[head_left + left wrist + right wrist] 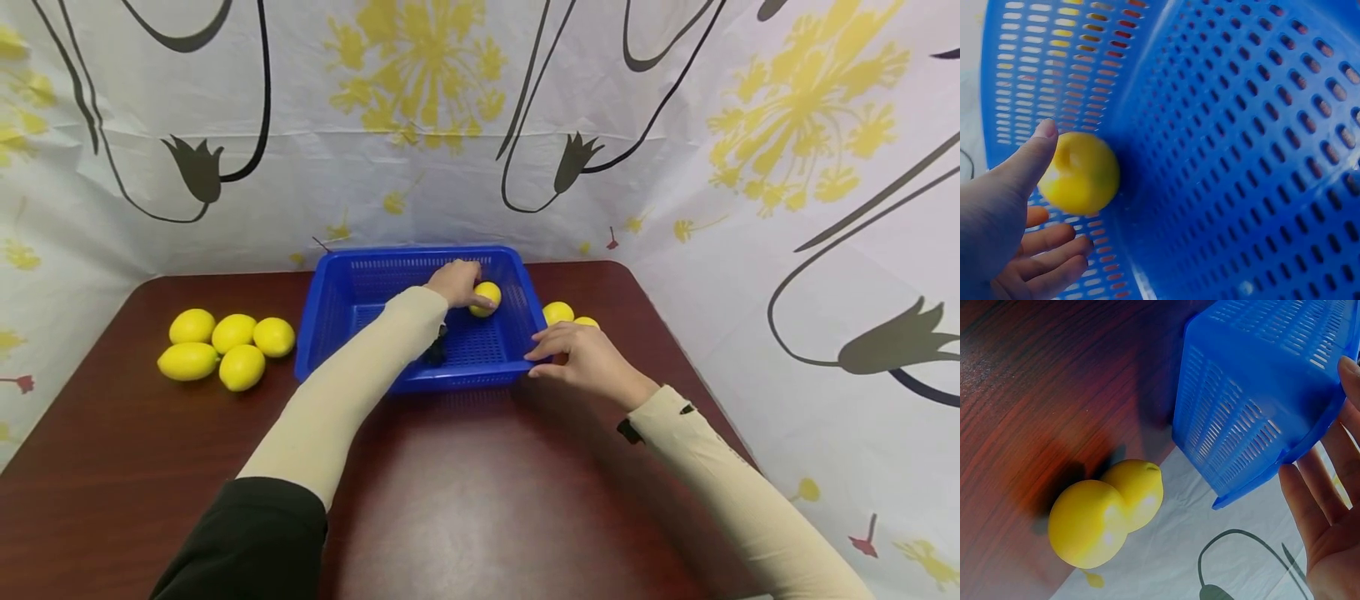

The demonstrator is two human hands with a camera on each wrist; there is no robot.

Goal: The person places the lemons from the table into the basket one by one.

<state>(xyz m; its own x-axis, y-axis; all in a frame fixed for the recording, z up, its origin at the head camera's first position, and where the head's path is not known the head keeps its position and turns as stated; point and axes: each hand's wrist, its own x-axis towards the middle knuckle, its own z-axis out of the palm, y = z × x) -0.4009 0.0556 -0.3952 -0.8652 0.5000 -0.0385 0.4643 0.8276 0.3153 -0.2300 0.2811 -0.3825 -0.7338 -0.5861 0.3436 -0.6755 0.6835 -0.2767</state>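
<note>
Inside the blue basket, my left hand is beside a lemon near the right-hand wall. In the left wrist view the thumb lies straight along the lemon's edge, while the other fingers spread loosely below, one partly hidden behind the fruit. My right hand holds the basket's rim at the near right corner, thumb on one side and fingers on the other. Right by that hand, outside the basket, two lemons rest on the table, partly covered by the hand in the head view.
Several lemons lie grouped on the brown table left of the basket. A patterned white cloth hangs behind the table and along its right side.
</note>
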